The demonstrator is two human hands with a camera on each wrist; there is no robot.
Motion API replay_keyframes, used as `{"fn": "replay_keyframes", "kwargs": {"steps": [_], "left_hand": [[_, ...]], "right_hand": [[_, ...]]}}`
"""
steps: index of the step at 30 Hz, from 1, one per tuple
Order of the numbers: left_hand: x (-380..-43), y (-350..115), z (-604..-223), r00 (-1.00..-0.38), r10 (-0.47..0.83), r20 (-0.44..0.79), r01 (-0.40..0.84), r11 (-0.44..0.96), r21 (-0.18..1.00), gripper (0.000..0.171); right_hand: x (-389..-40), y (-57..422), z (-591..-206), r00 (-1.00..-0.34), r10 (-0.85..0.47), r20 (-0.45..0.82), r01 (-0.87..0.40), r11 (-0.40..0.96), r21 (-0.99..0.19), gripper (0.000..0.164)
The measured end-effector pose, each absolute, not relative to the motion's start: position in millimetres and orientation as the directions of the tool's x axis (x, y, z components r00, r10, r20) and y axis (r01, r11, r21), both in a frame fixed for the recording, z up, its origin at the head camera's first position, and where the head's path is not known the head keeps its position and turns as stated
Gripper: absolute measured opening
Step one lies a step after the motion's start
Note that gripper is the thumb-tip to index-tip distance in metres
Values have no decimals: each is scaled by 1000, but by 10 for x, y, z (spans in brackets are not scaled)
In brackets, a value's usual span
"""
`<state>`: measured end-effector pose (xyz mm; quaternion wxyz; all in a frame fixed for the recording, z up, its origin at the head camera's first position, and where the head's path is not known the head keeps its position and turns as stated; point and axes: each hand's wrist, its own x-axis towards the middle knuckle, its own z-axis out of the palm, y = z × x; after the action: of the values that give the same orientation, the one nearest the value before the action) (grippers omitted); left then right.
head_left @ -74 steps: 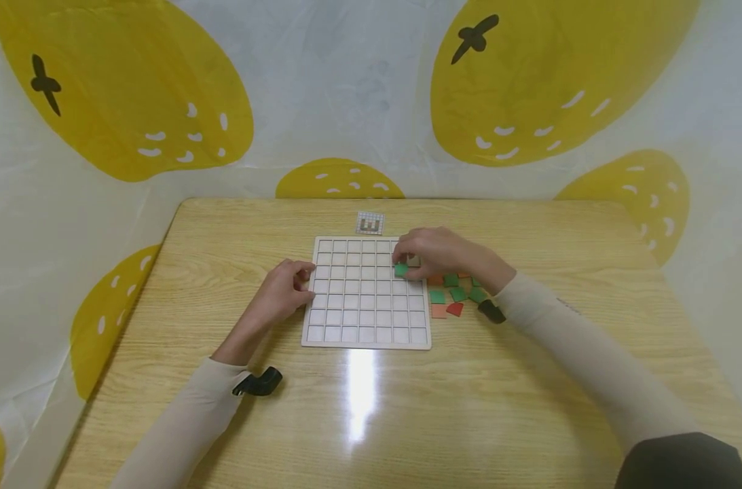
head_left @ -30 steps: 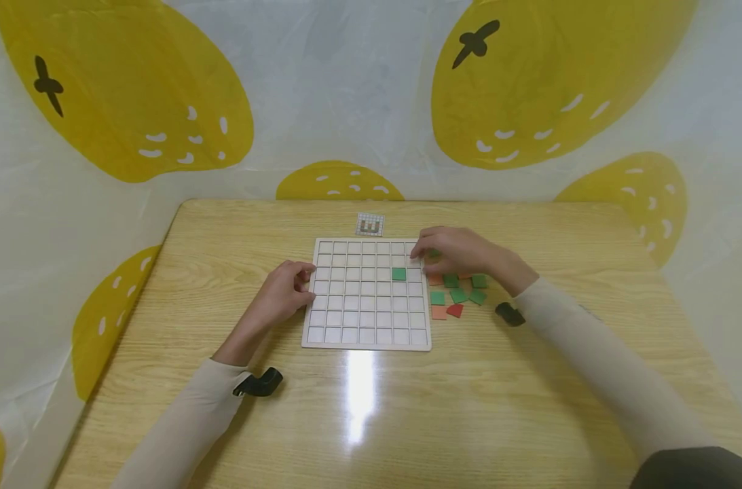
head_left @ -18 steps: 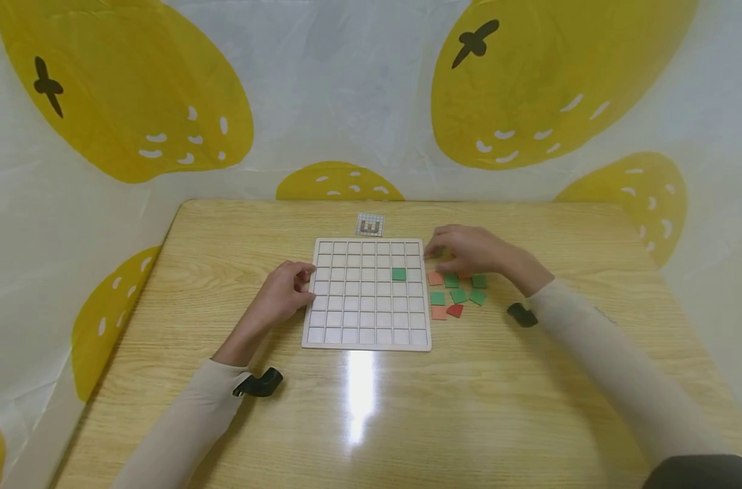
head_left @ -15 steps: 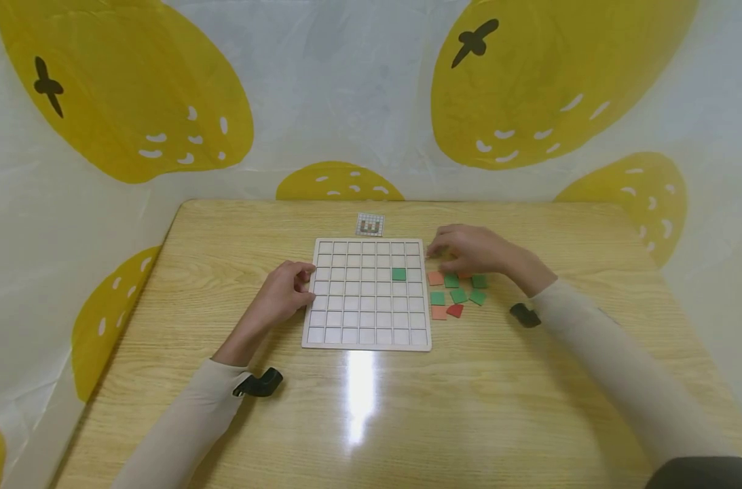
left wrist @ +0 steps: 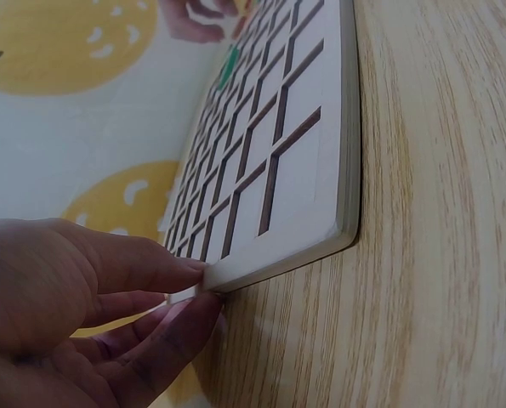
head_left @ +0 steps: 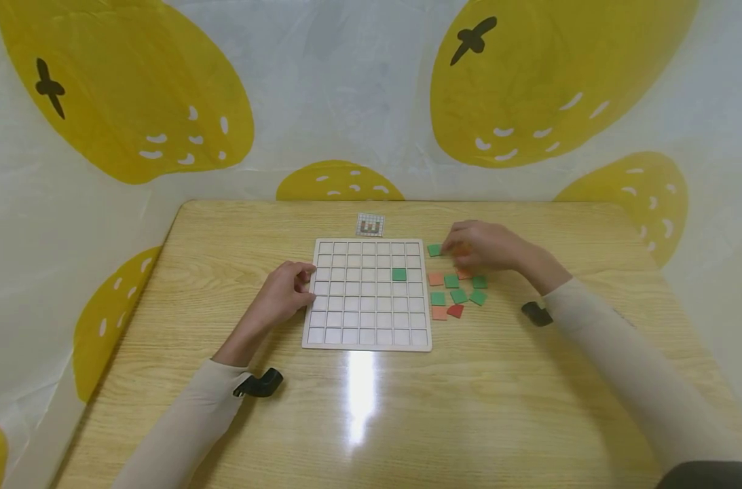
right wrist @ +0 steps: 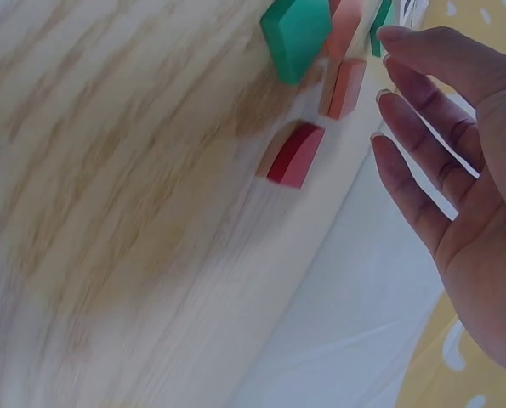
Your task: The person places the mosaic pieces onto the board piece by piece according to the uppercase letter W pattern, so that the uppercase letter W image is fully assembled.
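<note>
Since the grid board (head_left: 367, 288) on the table (head_left: 468, 401) could presumably slide, the left hand (head_left: 280, 292) has fingers curled to grip its left edge, while the right hand (head_left: 487, 246), fingers parted and empty, is near loose tiles (head_left: 459, 295) likely staged right of it for reach.

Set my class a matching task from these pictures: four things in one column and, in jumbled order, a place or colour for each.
Things
1. Left hand
2. Pattern card
3. Lone tile on the grid board
4. Right hand

Places and colours
A. Green
B. Right of the grid board, near the loose tiles
C. Touching the grid board's left edge
D. On the table, past the grid board's far edge

Right pairs: 1-C, 2-D, 3-A, 4-B
</note>
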<state>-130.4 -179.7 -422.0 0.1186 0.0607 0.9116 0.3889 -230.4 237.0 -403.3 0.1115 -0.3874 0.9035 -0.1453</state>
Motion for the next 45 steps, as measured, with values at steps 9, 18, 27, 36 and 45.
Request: {"fn": "replay_keyframes", "kwargs": {"steps": [9,18,27,36,45], "left_hand": [[-1293,-1789,-4207,-963,206,-174,18,693,721,56],[-1302,-1794,-4221,-964,202,-174,17,697,716,56],[-1298,-1793,-4210,-964,206,-170,22,695,719,56],[-1298,-1796,-4210,-964,205,-171,19,691,723,56],[-1297,-1798,-4212,-963,214,-165,29,690,723,56]], "right_hand": [[-2332,2488,-4064,-705,-706,-68,-664,690,-287,14],[-2316,2522,-4062,-740,-669,-76,-632,729,-264,14],[-2296,2517,-4048,-728,-682,-71,-644,715,-271,11],[-2313,2528,-4066,-751,-656,-80,-622,742,-248,16],[-2308,2540,-4054,-777,-617,-122,-582,779,-233,23]]}}
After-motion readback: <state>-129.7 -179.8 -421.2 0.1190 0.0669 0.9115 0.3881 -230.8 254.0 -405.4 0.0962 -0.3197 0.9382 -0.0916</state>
